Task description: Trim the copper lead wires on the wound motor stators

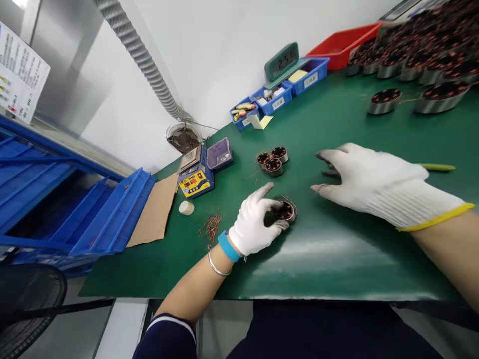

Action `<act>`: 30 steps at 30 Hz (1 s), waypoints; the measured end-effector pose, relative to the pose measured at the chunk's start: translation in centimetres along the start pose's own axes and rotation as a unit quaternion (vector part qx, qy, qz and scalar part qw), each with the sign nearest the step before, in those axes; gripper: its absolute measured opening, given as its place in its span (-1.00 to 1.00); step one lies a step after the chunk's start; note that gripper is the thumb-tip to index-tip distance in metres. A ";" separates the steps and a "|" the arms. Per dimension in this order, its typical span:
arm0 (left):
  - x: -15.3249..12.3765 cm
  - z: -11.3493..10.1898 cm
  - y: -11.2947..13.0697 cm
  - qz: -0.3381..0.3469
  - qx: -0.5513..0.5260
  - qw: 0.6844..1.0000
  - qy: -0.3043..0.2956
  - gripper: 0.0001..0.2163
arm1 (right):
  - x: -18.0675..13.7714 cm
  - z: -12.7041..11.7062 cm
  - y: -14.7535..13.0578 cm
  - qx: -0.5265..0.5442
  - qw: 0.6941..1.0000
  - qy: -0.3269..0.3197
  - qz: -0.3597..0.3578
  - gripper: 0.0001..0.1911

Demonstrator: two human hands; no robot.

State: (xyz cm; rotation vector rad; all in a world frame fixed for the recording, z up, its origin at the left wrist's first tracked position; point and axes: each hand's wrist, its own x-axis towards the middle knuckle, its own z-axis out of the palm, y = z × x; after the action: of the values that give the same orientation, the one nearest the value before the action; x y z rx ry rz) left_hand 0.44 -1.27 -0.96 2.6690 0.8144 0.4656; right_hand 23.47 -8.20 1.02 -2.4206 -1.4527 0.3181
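My left hand (pixel 256 219), in a white glove with a blue cuff, is wrapped round a round motor stator (pixel 286 211) with copper windings that rests on the green mat (pixel 337 259). My right hand (pixel 374 179), in a white glove with a yellow cuff, hovers over the mat to the right with its fingers spread, holding nothing. Three more small stators (pixel 272 160) sit together just beyond both hands.
A soldering station (pixel 195 179) and a small fan (pixel 183 137) stand at the mat's left end, beside cut copper wire bits (pixel 211 227) and a white lump (pixel 186 207). Blue bins (pixel 277 97), a clock (pixel 281 61), a red tray (pixel 342 45) and several larger stators (pixel 419 60) line the far side.
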 end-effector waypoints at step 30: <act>-2.0 1.9 0.4 -0.104 -0.073 0.991 0.050 0.05 | -2.6 2.8 -2.3 0.111 0.975 -0.119 -0.155 -0.54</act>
State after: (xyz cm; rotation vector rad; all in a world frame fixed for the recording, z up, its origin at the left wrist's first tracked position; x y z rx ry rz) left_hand -0.22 -3.15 -2.92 2.4111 1.0338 0.5847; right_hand 19.42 -9.07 -0.69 -1.9974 -1.7611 0.6750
